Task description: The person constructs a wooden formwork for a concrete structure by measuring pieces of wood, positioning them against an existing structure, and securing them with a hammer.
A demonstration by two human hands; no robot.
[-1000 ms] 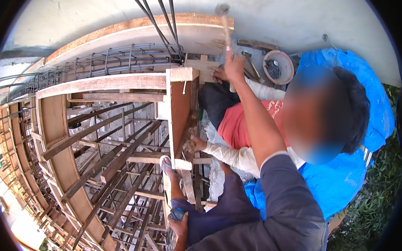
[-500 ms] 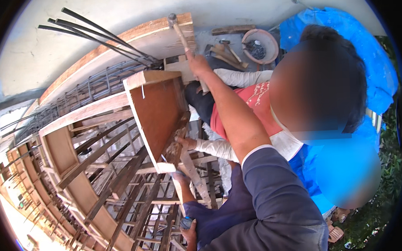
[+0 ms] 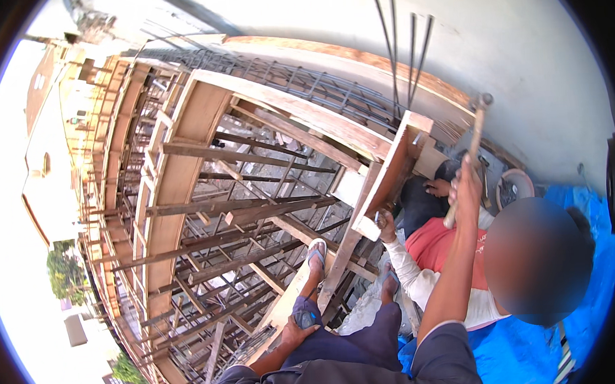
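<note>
In my raised right hand is a hammer, gripped by its wooden handle with the head up near the wall. My left hand rests by my knee, its fingers round a small dark blue rounded object whose kind I cannot make out. Just left of the hammer stands a wooden formwork panel with a pale edge and brown inner face. A co-worker in a red shirt with white sleeves crouches beside it. One of the co-worker's hands is at the panel's lower corner.
Timber beams and struts cross open gaps to the left. A steel rebar cage runs along the wall, with several black bars sticking up. My sandalled foot is on the timber. A bucket and blue tarp lie right.
The view has swung left, so the panel, hammer and co-worker appear farther right. The co-worker's hand has shifted from the panel's inner side to its lower corner. My right hand still grips the hammer.
</note>
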